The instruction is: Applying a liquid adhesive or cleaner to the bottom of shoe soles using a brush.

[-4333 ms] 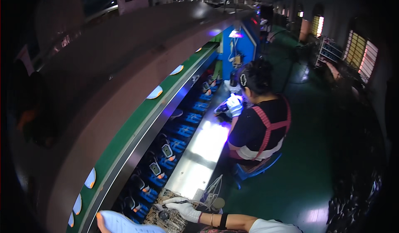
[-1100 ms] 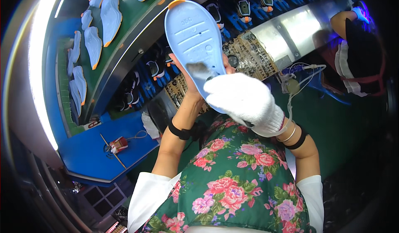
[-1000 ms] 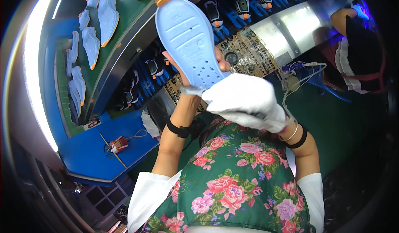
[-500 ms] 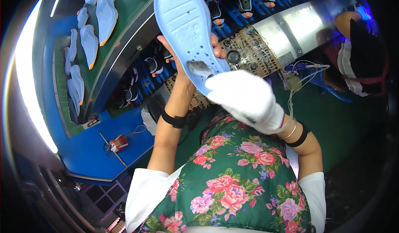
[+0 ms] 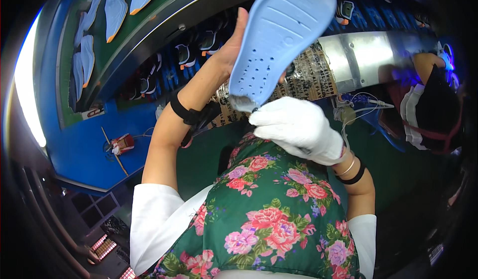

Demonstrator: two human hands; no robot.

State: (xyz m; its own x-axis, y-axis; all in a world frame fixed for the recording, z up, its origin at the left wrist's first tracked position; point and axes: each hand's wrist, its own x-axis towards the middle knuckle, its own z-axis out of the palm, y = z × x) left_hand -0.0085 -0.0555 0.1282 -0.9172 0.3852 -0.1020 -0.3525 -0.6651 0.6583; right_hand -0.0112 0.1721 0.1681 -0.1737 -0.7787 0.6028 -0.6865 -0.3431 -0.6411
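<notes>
A light blue shoe sole, grooved at its wide end and dotted with small holes toward the narrow end, is held up in front of me. My bare left hand is wrapped around it from behind, thumb at its left edge and most fingers hidden. A white knitted glove covers my right hand, whose fingers are closed at the sole's lower end. From those fingertips a brush with grey bristles lies against the narrow tip of the sole; its handle is hidden in the glove.
More blue soles with orange edges lie on a green belt at upper left. Shoe uppers stand on a blue rack behind. A metal guard with taped cardboard runs across. A blue table is left; another person's arm is at right.
The sole has moved right and tilted, its wide end now leaning right. The brush has gone from the sole's face to its lower tip. The right hand has shifted slightly downward.
</notes>
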